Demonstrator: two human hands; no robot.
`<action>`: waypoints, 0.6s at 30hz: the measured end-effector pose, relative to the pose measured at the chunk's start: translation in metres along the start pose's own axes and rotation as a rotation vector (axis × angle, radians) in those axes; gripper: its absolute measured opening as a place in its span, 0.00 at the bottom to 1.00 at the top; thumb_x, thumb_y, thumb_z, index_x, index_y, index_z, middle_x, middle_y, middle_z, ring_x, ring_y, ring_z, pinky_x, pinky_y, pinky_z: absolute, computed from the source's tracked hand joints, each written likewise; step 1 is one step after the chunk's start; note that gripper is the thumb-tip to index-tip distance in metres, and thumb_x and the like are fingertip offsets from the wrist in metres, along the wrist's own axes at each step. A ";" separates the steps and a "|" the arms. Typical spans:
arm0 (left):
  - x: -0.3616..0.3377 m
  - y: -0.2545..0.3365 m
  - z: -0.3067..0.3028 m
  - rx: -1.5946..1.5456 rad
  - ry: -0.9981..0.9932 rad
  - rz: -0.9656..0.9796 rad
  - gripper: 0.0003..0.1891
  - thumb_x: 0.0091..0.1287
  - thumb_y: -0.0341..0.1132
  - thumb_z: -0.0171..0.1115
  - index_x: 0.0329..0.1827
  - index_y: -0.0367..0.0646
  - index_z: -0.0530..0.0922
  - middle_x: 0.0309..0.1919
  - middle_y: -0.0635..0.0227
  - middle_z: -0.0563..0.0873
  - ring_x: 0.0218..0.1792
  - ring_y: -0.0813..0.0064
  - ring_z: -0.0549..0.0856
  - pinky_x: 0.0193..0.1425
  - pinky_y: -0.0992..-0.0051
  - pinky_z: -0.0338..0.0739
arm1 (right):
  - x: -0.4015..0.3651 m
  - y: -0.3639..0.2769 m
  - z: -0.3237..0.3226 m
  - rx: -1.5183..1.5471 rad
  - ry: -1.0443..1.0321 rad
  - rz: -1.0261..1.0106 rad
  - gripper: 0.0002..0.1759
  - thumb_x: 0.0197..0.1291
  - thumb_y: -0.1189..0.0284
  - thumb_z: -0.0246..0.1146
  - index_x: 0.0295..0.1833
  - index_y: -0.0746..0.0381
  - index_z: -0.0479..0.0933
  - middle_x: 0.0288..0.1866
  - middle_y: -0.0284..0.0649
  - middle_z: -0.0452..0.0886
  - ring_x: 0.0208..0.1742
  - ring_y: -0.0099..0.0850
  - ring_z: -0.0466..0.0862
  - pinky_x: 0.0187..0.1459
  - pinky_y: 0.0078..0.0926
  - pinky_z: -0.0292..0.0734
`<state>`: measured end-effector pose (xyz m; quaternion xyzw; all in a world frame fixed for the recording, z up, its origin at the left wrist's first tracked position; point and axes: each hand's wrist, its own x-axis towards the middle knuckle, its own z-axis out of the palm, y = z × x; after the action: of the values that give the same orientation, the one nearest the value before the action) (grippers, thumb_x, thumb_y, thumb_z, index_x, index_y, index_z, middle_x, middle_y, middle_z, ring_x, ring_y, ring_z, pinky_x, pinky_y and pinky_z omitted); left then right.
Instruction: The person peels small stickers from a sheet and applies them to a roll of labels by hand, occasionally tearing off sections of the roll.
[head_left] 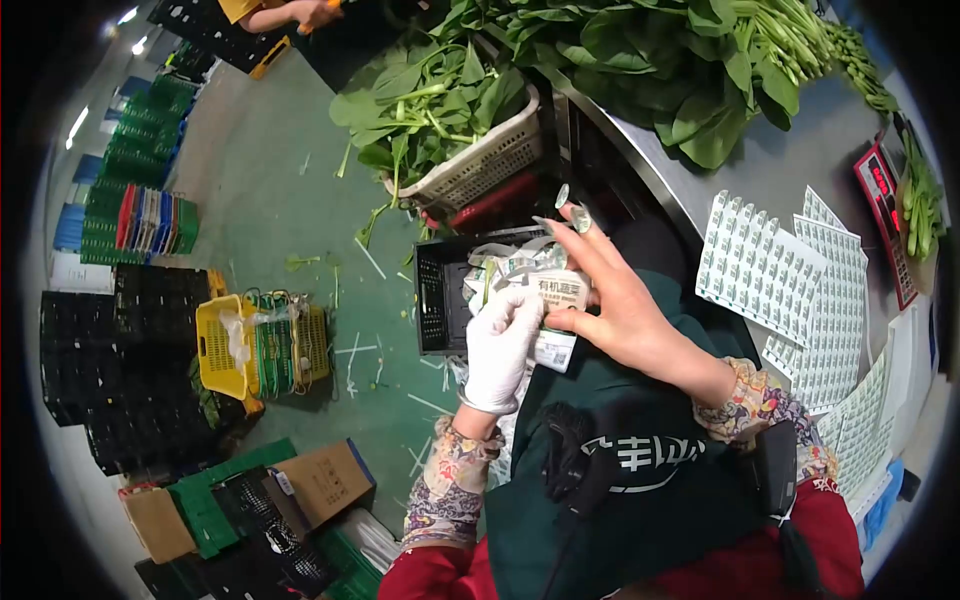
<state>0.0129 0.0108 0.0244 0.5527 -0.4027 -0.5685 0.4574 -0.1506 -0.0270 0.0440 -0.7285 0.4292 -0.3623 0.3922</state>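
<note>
My left hand (500, 350), in a white glove, pinches a printed white packet (562, 290) with Chinese lettering above a black crate (432, 300). Bare, my right hand (625, 315) has its thumb on the packet's edge and its fingers stretched out and apart. Small oval stickers (580, 219) cling to its fingertips. More crumpled white packets (490, 265) lie in the crate, partly hidden behind my hands. Sheets of small green-and-white stickers (760, 265) are spread on the steel table (640, 140) at the right.
Leafy greens (690, 80) are heaped on the table, near a red digital scale (885, 220). A pale basket (480, 160) of greens stands ahead. Yellow crates (225, 345), stacked black crates (140, 360) and cardboard boxes (325, 485) are leftward. Another person's hand (315, 14) shows at the top.
</note>
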 end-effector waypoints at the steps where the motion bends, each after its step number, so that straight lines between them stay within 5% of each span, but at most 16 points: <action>1: -0.001 0.009 0.011 -0.237 -0.032 0.022 0.08 0.67 0.31 0.57 0.43 0.36 0.78 0.37 0.72 0.83 0.38 0.87 0.78 0.37 0.85 0.74 | 0.002 -0.004 -0.003 0.206 0.015 0.051 0.45 0.46 0.86 0.65 0.71 0.61 0.55 0.75 0.37 0.49 0.54 0.24 0.67 0.50 0.22 0.77; 3: 0.001 -0.012 -0.012 -0.136 -0.229 -0.064 0.09 0.67 0.32 0.58 0.44 0.35 0.79 0.37 0.71 0.83 0.38 0.86 0.80 0.40 0.83 0.76 | 0.007 0.000 -0.006 0.460 0.114 0.073 0.46 0.44 0.89 0.63 0.71 0.61 0.55 0.73 0.40 0.51 0.53 0.25 0.69 0.47 0.21 0.79; 7: 0.001 -0.021 -0.018 0.018 -0.023 -0.088 0.08 0.67 0.33 0.58 0.39 0.35 0.80 0.33 0.71 0.84 0.32 0.86 0.80 0.37 0.83 0.75 | 0.016 0.020 -0.022 0.517 0.200 0.192 0.42 0.52 0.83 0.63 0.72 0.62 0.52 0.68 0.43 0.61 0.42 0.21 0.76 0.37 0.17 0.77; 12: 0.009 -0.020 -0.010 0.118 0.081 0.069 0.10 0.67 0.33 0.58 0.41 0.34 0.80 0.31 0.74 0.82 0.32 0.89 0.76 0.37 0.85 0.72 | -0.010 -0.001 0.012 0.506 -0.238 0.227 0.46 0.51 0.84 0.62 0.74 0.56 0.48 0.64 0.43 0.65 0.30 0.19 0.79 0.36 0.19 0.77; 13: 0.006 -0.014 -0.006 0.148 0.068 0.086 0.10 0.67 0.33 0.58 0.42 0.33 0.80 0.32 0.73 0.82 0.32 0.88 0.77 0.37 0.85 0.72 | -0.009 -0.008 0.012 0.434 -0.268 0.264 0.46 0.51 0.83 0.63 0.74 0.56 0.48 0.62 0.44 0.67 0.38 0.29 0.81 0.40 0.23 0.78; 17: -0.001 0.004 0.007 0.145 0.115 0.045 0.08 0.68 0.29 0.55 0.42 0.33 0.80 0.34 0.70 0.84 0.32 0.85 0.79 0.38 0.83 0.75 | -0.011 -0.005 0.011 -0.190 -0.035 -0.120 0.47 0.49 0.78 0.66 0.73 0.57 0.48 0.61 0.49 0.66 0.53 0.49 0.72 0.53 0.36 0.72; 18: 0.003 0.006 0.002 0.090 0.007 0.008 0.12 0.67 0.34 0.57 0.47 0.33 0.77 0.39 0.67 0.83 0.39 0.81 0.81 0.46 0.79 0.75 | -0.009 -0.001 0.012 -0.095 0.031 -0.124 0.48 0.49 0.81 0.65 0.73 0.57 0.48 0.62 0.47 0.66 0.52 0.45 0.74 0.54 0.33 0.71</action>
<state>0.0112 0.0060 0.0293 0.5730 -0.4284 -0.5461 0.4358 -0.1437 -0.0155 0.0379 -0.7656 0.4059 -0.3767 0.3273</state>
